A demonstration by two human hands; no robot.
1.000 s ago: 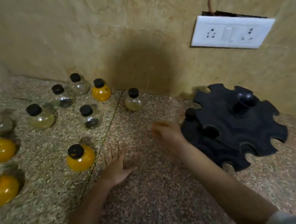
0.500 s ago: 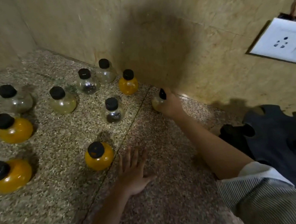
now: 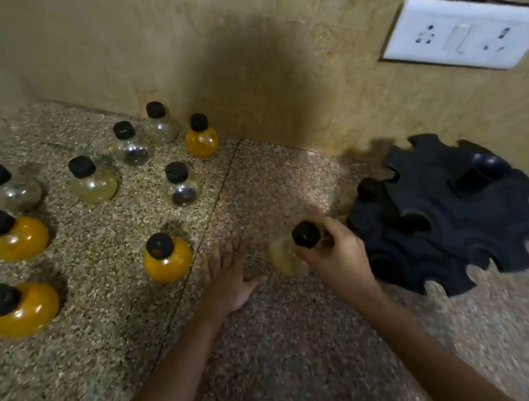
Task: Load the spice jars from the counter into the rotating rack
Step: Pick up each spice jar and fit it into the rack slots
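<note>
Jar carried from the wall to the rack

Right hand (image 3: 335, 253), fingers clamped on a pale jar (image 3: 287, 255), has brought it beside the rack (image 3: 448, 212); left hand (image 3: 228, 275) stays flat, fingers apart, on the worktop (image 3: 280, 353).

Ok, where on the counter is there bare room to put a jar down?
Bare granite lies along the near edge of the counter and near the rack, right of the right hand. The far left is crowded with jars, like the orange jar.

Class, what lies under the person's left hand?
The left hand rests flat, fingers spread, on the speckled granite counter. Only stone shows around it; whatever is beneath the palm is covered.
</note>
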